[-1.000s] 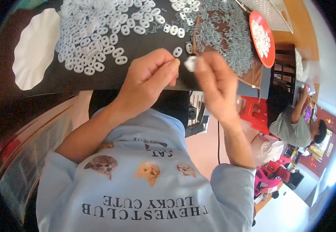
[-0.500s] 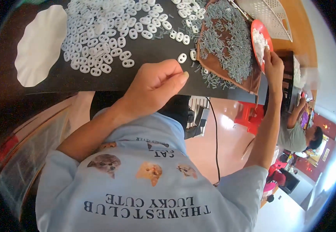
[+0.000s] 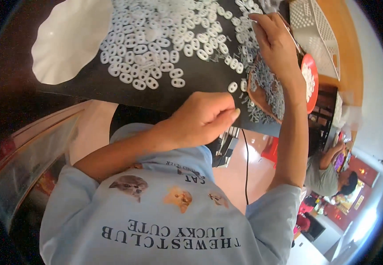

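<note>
My left hand (image 3: 205, 115) is held in a closed fist just in front of the dark table's near edge, thumb pressed on the curled fingers; whatever may be inside is hidden. Farther up on the right, my right hand (image 3: 276, 44) reaches over a heap of small grey screws (image 3: 268, 90) on a brown cloth. Its thumb and forefinger are apart, close to some white oval plastic pieces (image 3: 243, 27), each with two holes. A big heap of the same white pieces (image 3: 156, 39) covers the middle of the table (image 3: 209, 73). Two loose ones lie near my left fist.
A white wavy-rimmed dish (image 3: 68, 42) stands at the left. On the right are a red plate (image 3: 310, 84) with small white parts and a white perforated basket (image 3: 315, 35). A black cable (image 3: 246, 168) hangs below the table; another person (image 3: 326, 174) sits farther right.
My right hand has left the red plate and moved left and farther away, over the screws to the white pieces. The left fist stays closed. The whole view has shifted.
</note>
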The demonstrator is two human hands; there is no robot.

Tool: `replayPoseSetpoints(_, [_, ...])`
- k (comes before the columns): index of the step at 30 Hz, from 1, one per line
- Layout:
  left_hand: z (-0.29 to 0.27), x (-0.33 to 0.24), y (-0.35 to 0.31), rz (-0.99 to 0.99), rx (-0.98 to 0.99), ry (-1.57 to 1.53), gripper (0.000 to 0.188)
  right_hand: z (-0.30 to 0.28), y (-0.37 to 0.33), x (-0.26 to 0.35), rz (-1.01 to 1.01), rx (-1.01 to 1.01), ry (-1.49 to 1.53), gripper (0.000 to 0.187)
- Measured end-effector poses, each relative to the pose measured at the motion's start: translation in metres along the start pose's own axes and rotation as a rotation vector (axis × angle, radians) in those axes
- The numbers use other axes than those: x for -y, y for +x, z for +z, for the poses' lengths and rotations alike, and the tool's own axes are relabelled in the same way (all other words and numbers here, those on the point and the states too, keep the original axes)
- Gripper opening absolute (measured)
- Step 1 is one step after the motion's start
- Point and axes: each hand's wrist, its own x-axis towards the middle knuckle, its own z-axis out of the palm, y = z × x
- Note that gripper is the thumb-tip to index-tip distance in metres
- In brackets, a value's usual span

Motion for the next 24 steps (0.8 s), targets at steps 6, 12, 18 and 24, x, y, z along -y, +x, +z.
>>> replayPoseSetpoints(6, [-0.001,0.002,-0.002,0.100,-0.045,0.047,0.016,0.029,0.030,0.007,-0.076,0.063,-0.152,0.021])
replayPoseSetpoints(12, [-0.006,0.000,-0.005,0.104,-0.007,0.036,0.016,0.023,0.029,0.022,-0.055,0.142,-0.084,0.028])
replayPoseSetpoints(18, [-0.003,0.002,-0.004,0.123,0.004,0.041,0.014,0.050,0.068,-0.012,-0.089,0.039,-0.170,0.028])
replayPoseSetpoints(24, [-0.002,0.006,-0.005,0.138,-0.015,0.036,0.012,0.046,0.054,-0.004,-0.078,0.089,-0.121,0.023])
